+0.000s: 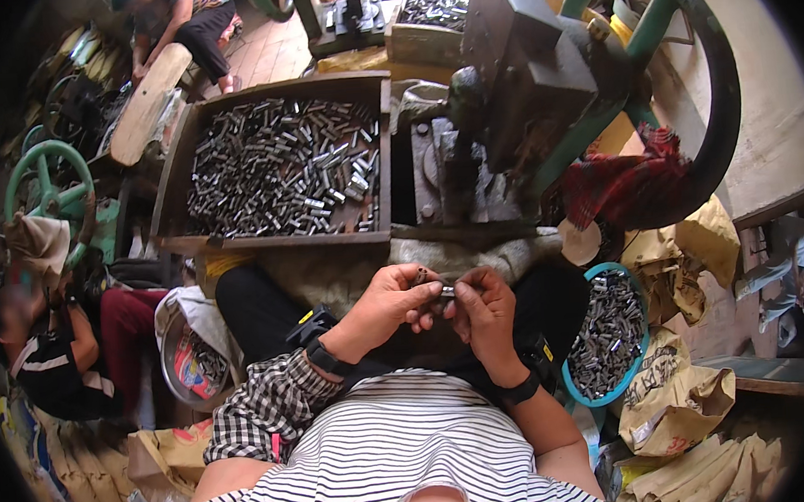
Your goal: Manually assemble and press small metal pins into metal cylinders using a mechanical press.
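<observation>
Close to my lap, my left hand (389, 306) and my right hand (486, 312) meet, fingertips almost touching. Between their thumbs and fingers is a small shiny metal cylinder (448, 291), pinched from both sides. The fingers cover much of it, so its full shape is hidden. Beyond my hands stands a wooden tray (276, 242) heaped with short metal cylinders (275, 167). To the right of my knee, a blue basin (648, 327) holds many darker metal pieces (605, 335).
A heavy press (539, 73) with a green handwheel (662, 37) rises ahead on the right, a red cloth (625, 179) hanging on it. A metal bowl (180, 378) stands left. Paper sacks (678, 400) lie right. Two people sit at the left, one far, one near.
</observation>
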{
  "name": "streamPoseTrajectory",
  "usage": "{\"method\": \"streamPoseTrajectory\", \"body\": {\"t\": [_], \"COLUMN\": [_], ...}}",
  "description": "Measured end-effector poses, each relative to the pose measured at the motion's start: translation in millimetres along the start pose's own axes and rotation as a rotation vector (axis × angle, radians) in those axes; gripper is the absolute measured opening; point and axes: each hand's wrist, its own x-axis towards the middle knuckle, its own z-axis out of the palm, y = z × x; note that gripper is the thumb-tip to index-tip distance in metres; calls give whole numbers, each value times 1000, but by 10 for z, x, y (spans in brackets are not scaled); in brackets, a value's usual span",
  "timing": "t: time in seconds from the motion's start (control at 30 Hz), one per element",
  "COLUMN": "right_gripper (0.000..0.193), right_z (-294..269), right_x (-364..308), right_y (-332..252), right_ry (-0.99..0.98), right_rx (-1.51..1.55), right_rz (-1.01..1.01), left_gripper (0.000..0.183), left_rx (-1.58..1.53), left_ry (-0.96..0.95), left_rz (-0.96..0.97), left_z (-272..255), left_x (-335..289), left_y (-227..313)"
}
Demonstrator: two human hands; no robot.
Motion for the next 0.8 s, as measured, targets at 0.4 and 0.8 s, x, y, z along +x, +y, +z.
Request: {"method": "streamPoseTrajectory", "body": {"t": [0.4, 0.8], "right_gripper": [29, 44], "right_z": [-1229, -1143], "right_x": [94, 801], "right_y": [-1745, -1954], "right_ry": [874, 769], "right_rx": [-1127, -779], "right_rz": [-860, -735], "left_gripper": [20, 18], "left_rx": [138, 164], "left_ry": [218, 341], "left_rz": [176, 161], "left_z": [-601, -937], "left_x": [1161, 1791], "left_y": [686, 705]}}
